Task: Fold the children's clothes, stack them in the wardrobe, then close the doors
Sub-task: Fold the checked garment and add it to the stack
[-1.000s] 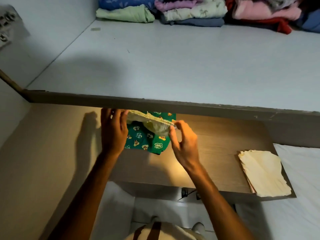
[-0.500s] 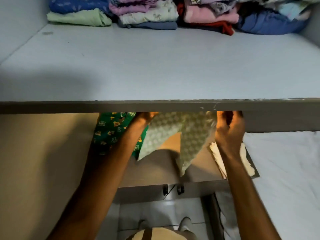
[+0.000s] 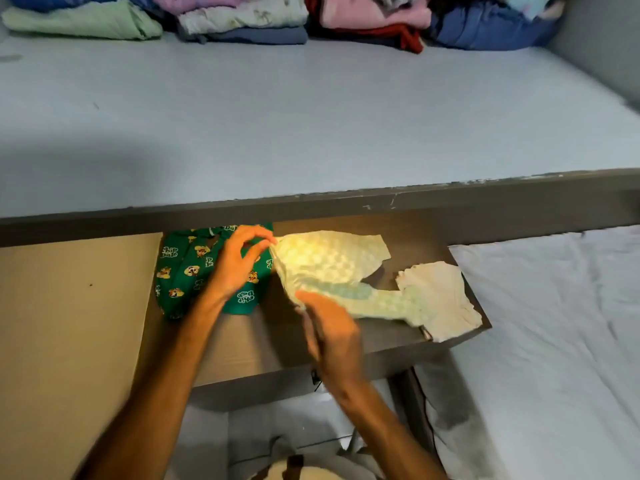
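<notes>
- The pale yellow-green checked children's garment (image 3: 332, 268) is lying spread on the lower brown wooden shelf (image 3: 249, 344) of the wardrobe, its near leg trailing off to the right.
- The left hand (image 3: 239, 261) is reaching over the green cartoon-print garment (image 3: 187, 271), its thumb and fingers curling together to pinch the far left edge of the pale checked garment.
- The right hand (image 3: 332, 330) is blurring in the frame; its grip appears to be closing on the near left corner of the same garment, fingers curled onto the cloth.
- The green cartoon-print garment is sitting folded at the left of the lower shelf, just beside the pale checked one, with its far end running under the upper shelf.
- A folded cream-white cloth (image 3: 440, 299) is resting at the right end of the lower shelf, with the trailing leg of the checked garment lying over its left edge.
- The wide light-grey upper shelf (image 3: 311, 126) is running across the view above the hands, its dark front edge overhanging the lower shelf.
- Stacks of folded clothes are sitting along the far side of the upper shelf: a light green piece (image 3: 83, 22) at the left, a pink-and-red pile (image 3: 374, 19) in the middle, a blue bundle (image 3: 485, 29) at the right.
- A white sheeted bed (image 3: 561, 341) is lying to the right of the wardrobe.
</notes>
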